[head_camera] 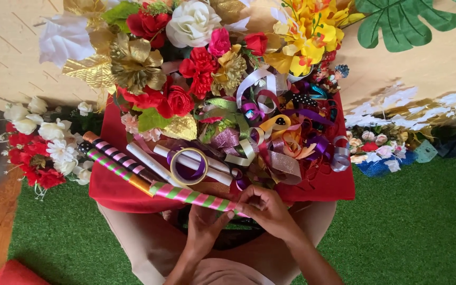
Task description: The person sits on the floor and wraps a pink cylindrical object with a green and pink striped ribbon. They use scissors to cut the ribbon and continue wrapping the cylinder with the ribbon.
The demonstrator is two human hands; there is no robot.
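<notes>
- Head view: both hands sit at 6 o'clock, at the near edge of the red-covered worktop [339, 187].
- The left hand [204, 224] is closed around the near end of a pink-and-green striped stick [196, 197], thumb on top, fingers curled under.
- The right hand [265, 207] has its fingertips pinched together on the same end of the stick, just at 3 o'clock of the left hand (what exactly it pinches, ribbon or tape end, I cannot tell).
- The stick runs from the hands toward 10 o'clock, wrapped in stripes along all of its visible length; only the end under the fingers looks unfinished, as I judge it.
- Just beyond it, at 10 o'clock, lie more wrapped sticks [117, 161], one pink-green with an orange end, one black-and-pink; these look done.
- Two plain white sticks [186, 161] lie at 12 o'clock of the hands, not yet wrapped.
- A tape roll [189, 167] rests on them.
- A heap of curled ribbons [275, 137] lies at 1 o'clock.
- Artificial flowers [186, 47] in red, white, gold and yellow fill the far side at 12 o'clock.
- Green turf [412, 227] covers the floor.
</notes>
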